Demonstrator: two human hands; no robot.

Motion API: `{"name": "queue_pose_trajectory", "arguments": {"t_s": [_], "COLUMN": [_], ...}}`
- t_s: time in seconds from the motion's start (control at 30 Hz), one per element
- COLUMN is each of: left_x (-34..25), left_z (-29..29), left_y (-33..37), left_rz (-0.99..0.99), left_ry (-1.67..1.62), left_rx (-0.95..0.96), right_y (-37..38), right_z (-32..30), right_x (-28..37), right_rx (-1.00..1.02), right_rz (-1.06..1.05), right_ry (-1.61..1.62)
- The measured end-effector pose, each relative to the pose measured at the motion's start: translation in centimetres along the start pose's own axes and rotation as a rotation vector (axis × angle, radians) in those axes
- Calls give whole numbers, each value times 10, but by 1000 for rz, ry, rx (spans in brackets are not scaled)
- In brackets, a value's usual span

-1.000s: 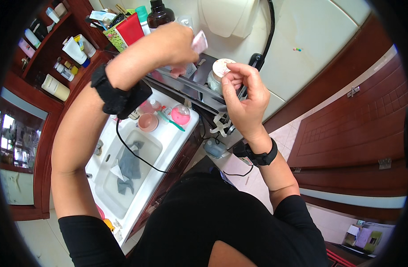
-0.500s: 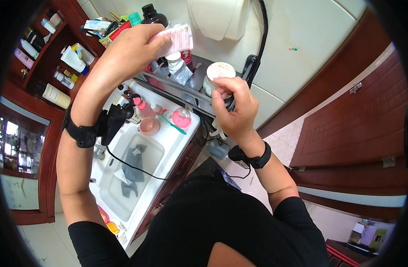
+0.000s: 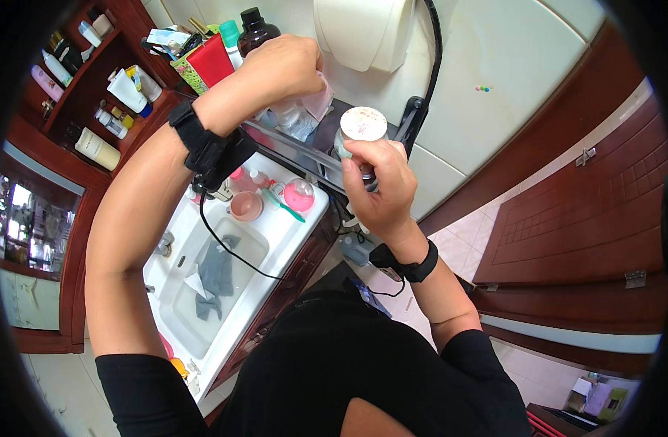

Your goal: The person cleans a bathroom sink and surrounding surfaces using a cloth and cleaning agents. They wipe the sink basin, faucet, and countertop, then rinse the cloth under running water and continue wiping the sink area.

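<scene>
My left hand (image 3: 287,67) reaches over the metal wall shelf (image 3: 294,151), closed around a flat, pale pink packet (image 3: 320,98). Most of the packet is hidden by the hand, with its free end pointing down beside a clear, crinkled plastic wrapping (image 3: 294,120). A glass jar with a white lid (image 3: 364,124) stands at the shelf's right end. Just in front of this jar is my right hand (image 3: 383,182), its fingers curled and the thumb bent toward the index finger. Whatever those fingers may hold is hidden.
Below the shelf, a white sink (image 3: 232,288) holds a grey cloth (image 3: 216,273). A pink cup (image 3: 245,206) and a green toothbrush (image 3: 284,207) lie on its rim. A dark brown bottle (image 3: 257,30) and a red box (image 3: 210,62) stand behind my left arm. A black cable runs from my left wrist.
My left hand has moved right and turned over, lowering the pink packet toward the shelf. My right hand has shifted slightly down and left beside the jar.
</scene>
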State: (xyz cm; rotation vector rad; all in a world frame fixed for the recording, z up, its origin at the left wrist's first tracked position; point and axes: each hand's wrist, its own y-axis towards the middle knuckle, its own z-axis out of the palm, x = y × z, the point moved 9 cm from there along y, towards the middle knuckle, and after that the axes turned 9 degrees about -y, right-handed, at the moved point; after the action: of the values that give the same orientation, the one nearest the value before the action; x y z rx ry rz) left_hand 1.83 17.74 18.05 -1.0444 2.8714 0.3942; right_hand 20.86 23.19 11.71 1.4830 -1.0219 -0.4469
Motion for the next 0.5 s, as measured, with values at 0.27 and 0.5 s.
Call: {"name": "queue_pose_trajectory", "arguments": {"t_s": [0.27,0.5], "left_x": [5,11], "left_z": [13,15], "left_y": [8,12], "left_rz": [-42,-2], "left_ry": [149,54], "left_rx": [29,91], "right_y": [0,-1], "right_z": [-1,2], "right_x": [0,2], "right_rx": [-5,13], "right_rz": [-17,9], "right_ry": [-16,-18]}}
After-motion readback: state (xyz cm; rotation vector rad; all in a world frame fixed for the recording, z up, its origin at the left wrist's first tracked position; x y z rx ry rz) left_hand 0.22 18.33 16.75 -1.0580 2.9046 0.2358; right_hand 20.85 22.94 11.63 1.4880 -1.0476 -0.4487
